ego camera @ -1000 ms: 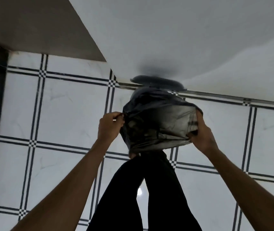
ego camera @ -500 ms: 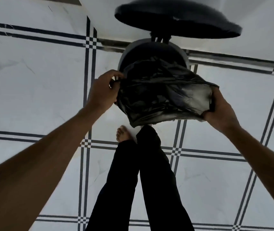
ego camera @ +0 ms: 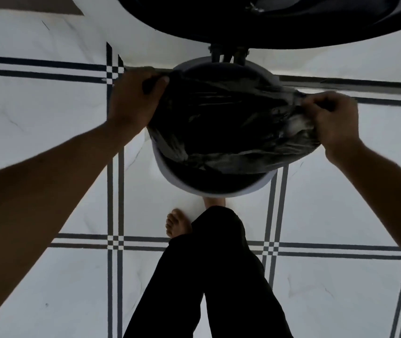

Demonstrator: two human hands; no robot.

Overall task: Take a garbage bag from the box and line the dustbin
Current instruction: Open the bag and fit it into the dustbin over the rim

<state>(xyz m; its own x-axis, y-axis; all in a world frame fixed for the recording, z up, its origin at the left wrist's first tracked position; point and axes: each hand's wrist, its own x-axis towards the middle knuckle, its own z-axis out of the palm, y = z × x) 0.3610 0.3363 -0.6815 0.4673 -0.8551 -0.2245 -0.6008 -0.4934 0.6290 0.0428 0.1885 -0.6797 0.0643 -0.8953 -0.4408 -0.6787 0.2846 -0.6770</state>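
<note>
Both hands, left hand (ego camera: 133, 101) and right hand (ego camera: 333, 118), pinch the garbage bag (ego camera: 231, 123) mouth closed-fisted over the dustbin (ego camera: 209, 189); best stretch it wide, then fold evenly over the rim.

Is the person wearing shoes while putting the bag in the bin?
No, a bare foot with visible toes stands on the tiled floor just below the white dustbin.

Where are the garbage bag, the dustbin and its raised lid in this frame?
garbage bag (ego camera: 231, 123): head view, on the stretched black plastic between the hands.
dustbin (ego camera: 209, 190): head view, on the pale near rim.
lid (ego camera: 280, 18): head view, on the dark underside at the top.
</note>
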